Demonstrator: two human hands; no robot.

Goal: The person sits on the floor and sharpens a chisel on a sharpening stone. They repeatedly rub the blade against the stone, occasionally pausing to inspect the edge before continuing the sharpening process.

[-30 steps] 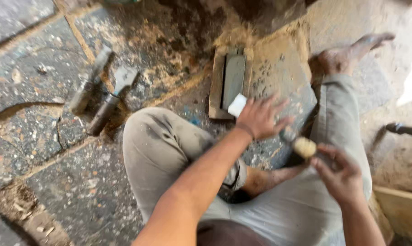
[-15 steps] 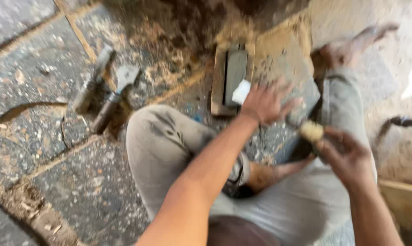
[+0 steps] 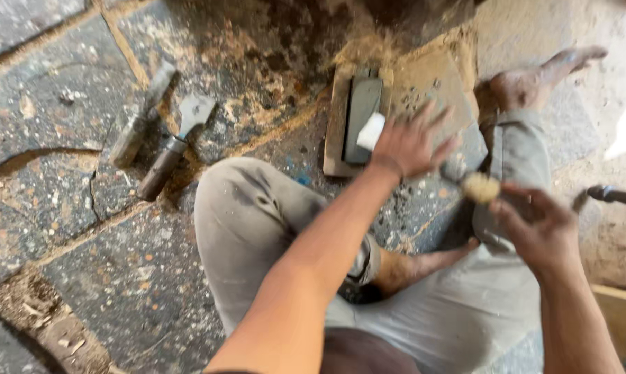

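Near the upper middle of the frame, the left hand (image 3: 406, 145) spreads open over a dark rectangular sharpening stone (image 3: 363, 118) in its wooden holder. Right hand (image 3: 538, 225) closes on a pale round-ended wooden tool handle (image 3: 480, 187). Honing seems underway; next needs steady placement on the stone.

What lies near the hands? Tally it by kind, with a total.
Metal hand tools on the floor: 2
Dark sharpening stone in wooden block: 1
White piece by the left hand: 1
Wooden-handled tool in the right hand: 1
Total: 5
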